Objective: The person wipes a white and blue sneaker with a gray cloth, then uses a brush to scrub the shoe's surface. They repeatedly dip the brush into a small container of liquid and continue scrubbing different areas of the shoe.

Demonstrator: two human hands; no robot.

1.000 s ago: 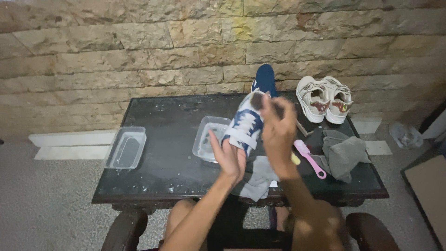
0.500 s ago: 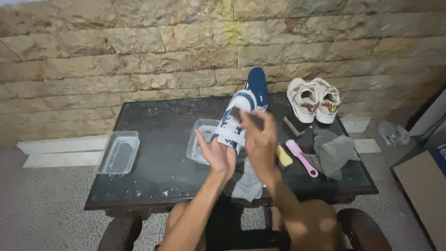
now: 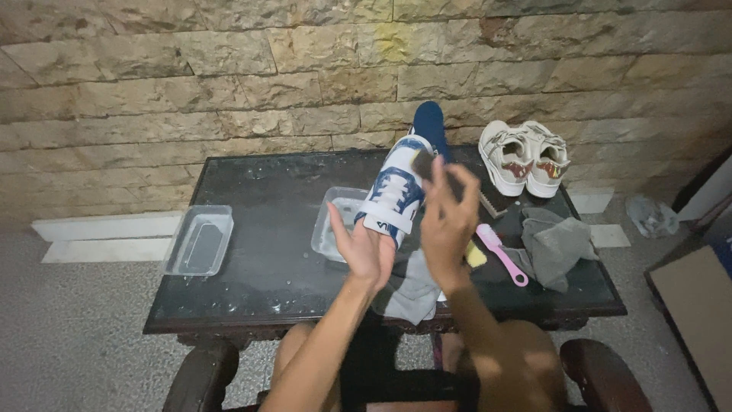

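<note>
left hand (image 3: 366,248) cradles white-and-blue sneaker (image 3: 396,191); right hand (image 3: 448,221) presses dark brush (image 3: 424,163) on it.

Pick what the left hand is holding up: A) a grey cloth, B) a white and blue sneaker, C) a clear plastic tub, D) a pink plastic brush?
B: the left hand cups the heel of the white and blue sneaker above the dark table, while the pink plastic brush lies on the table.
</note>
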